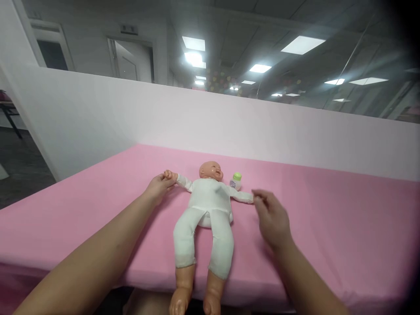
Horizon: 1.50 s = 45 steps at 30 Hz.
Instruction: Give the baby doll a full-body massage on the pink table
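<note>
A baby doll [210, 197] with a white cloth body lies on its back on the pink-covered table, its arms spread and its feet hanging past the front edge. My left hand [159, 187] is closed around the doll's hand on the left side. On the other side my right hand [271, 216] has its fingers pinched at the end of the doll's sleeve; the doll's hand there is hidden by my fingers. Beside the doll's shoulder stands a small clear bottle [236, 180] with a green cap and a printed label.
The pink tablecloth [328, 227] covers the table to its front edge. A white partition [229, 124] runs along the back, with glass above it reflecting ceiling lights. At the far left, a dark table [9, 105] stands on the floor beyond the partition.
</note>
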Each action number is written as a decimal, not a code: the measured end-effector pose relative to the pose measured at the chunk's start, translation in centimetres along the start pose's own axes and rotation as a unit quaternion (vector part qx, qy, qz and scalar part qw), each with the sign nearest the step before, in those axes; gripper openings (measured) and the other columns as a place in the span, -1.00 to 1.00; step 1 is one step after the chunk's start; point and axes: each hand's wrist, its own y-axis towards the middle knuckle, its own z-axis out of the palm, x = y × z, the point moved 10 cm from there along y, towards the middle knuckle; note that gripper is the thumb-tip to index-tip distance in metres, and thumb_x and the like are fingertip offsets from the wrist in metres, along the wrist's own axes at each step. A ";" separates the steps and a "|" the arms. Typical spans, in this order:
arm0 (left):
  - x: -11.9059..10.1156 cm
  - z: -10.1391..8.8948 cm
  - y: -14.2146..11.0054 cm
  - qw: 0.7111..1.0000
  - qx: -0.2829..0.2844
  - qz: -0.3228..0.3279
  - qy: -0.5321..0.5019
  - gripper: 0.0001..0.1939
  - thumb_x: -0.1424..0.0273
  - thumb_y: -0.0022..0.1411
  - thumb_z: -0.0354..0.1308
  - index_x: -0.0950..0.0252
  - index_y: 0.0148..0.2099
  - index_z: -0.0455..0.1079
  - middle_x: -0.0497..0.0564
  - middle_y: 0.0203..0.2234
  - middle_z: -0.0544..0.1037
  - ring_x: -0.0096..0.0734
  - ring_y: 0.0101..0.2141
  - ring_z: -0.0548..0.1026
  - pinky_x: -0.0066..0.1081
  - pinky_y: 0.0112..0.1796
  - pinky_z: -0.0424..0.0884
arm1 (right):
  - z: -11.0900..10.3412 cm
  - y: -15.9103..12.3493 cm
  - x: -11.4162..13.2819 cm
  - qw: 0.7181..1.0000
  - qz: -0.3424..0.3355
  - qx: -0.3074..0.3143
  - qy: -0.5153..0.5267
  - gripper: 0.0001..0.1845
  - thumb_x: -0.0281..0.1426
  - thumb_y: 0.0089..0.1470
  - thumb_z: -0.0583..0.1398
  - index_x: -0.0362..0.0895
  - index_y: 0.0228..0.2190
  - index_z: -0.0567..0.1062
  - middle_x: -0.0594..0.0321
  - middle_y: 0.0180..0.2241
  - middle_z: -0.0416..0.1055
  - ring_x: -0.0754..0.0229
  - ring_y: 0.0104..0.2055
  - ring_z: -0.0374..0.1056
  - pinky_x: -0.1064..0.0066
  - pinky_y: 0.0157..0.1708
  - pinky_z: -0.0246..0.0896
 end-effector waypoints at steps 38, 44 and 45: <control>-4.5 15.7 -3.3 0.774 0.136 0.288 0.547 -0.55 0.04 0.39 0.12 -0.05 0.25 0.46 0.17 -0.04 0.52 0.05 -0.01 0.43 -0.03 0.03 0.31 | 11.5 -7.5 10.0 0.951 -0.201 0.222 -0.075 -0.59 -0.47 0.18 0.19 -0.03 0.07 0.46 0.11 0.30 0.33 -0.19 0.45 0.07 -0.22 0.31 0.22; -5.8 12.8 -2.6 0.858 0.082 0.281 0.423 -0.56 0.06 0.40 0.12 0.17 0.17 0.48 0.14 -0.07 0.58 -0.04 -0.02 0.48 -0.15 0.01 0.36 | 8.9 -6.8 9.0 0.966 -0.193 0.166 -0.043 -0.53 -0.40 0.22 0.23 0.00 0.15 0.39 0.10 0.25 0.38 -0.12 0.37 0.23 -0.15 0.30 0.26; -5.7 11.7 -2.0 0.878 0.061 0.259 0.397 -0.59 0.06 0.41 0.10 0.18 0.11 0.49 0.12 -0.10 0.59 -0.07 -0.06 0.50 -0.19 -0.03 0.38 | 7.8 -7.0 9.2 0.968 -0.199 0.150 -0.040 -0.52 -0.39 0.22 0.25 0.01 0.16 0.38 0.09 0.24 0.39 -0.12 0.36 0.25 -0.15 0.30 0.27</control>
